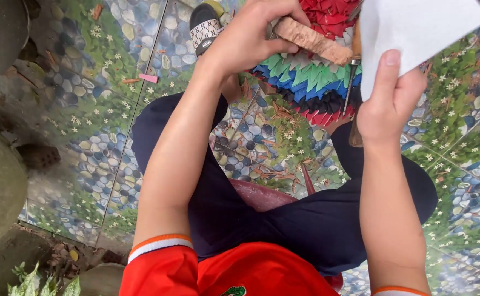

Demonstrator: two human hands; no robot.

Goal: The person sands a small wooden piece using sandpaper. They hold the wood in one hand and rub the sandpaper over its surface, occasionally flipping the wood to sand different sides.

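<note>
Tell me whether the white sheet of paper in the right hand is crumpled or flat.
Flat: the white sheet of paper shows smooth, straight edges, pinched by the right hand; its upper part is out of view.

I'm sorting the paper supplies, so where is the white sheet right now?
In the head view the white sheet is at the top right, pinched in the right hand, beside the multicoloured folded-paper piece.

Wooden stick over folded-paper piece, paper sheet right, perhaps a chisel between.
</note>
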